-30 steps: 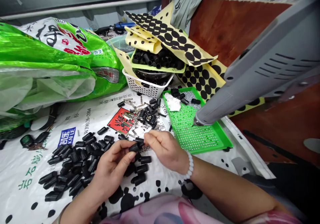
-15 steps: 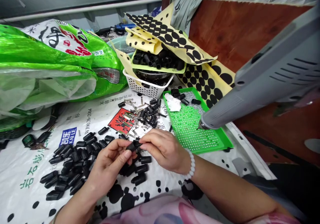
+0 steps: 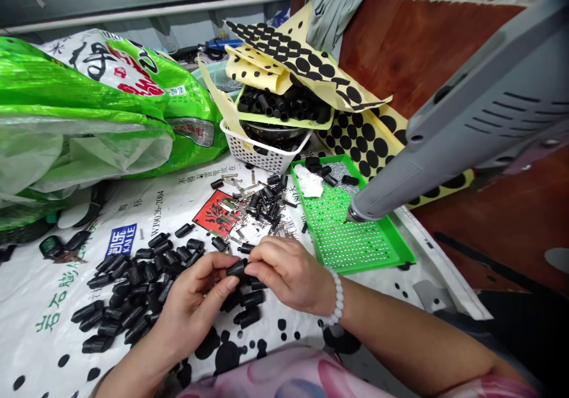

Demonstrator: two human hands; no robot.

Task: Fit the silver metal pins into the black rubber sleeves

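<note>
Well, that light, springy rubber tube [image 3: 237,267] sits pinched by its barrel between the left grip [image 3: 195,303] and the right grip [image 3: 287,273], both closed on it just above the loose pile [image 3: 128,285].

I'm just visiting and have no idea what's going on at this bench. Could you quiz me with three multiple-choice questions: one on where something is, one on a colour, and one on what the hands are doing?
1. Where does the crumpled white wad lie?
A. In the green perforated tray
B. In the white plastic basket
C. On the printed sheet

2. What colour is the bead bracelet on the right hand?
A. Green
B. White
C. Black

3. Where is the black tube nearest the hands?
A. Standing in the tray
B. Lying in the basket
C. Held between the right hand and the left hand

Answers:
1. A, it rests on the tray's surface.
2. B, the beads show white at the wrist.
3. C, fingers of both hands meet on it.
</note>
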